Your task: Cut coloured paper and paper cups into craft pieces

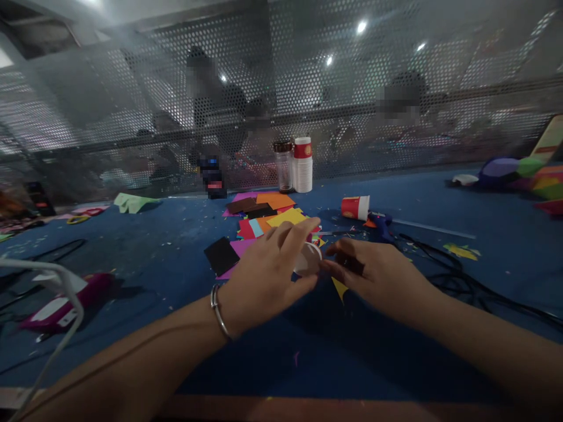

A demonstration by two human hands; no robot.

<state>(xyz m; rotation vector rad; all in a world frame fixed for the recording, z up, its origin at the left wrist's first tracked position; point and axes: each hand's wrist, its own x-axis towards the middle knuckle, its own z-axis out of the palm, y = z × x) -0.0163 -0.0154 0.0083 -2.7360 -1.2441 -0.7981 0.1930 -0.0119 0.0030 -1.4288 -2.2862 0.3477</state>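
My left hand (pixel 268 266), with a metal bangle at the wrist, is wrapped round a white paper cup (pixel 309 259). The cup's round end faces me, and the fingers cover most of its side. Close on the right, my right hand (pixel 378 266) has thumb and fingers drawn together by the cup's edge; what they hold, if anything, is hidden. A pointed yellow paper piece (pixel 339 288) shows just below the right fingertips. Beyond the hands lie sheets of coloured paper (pixel 275 201) and a black square (pixel 221 256).
A red-and-white cup (pixel 354 207) lies on its side by a blue glue gun (pixel 382 224). Behind stand a jar (pixel 284 170) and stacked cups (pixel 302 170). A purple device (pixel 70 302) is left; black cables (pixel 475 287) run right. People are beyond the mesh screen (pixel 325 70).
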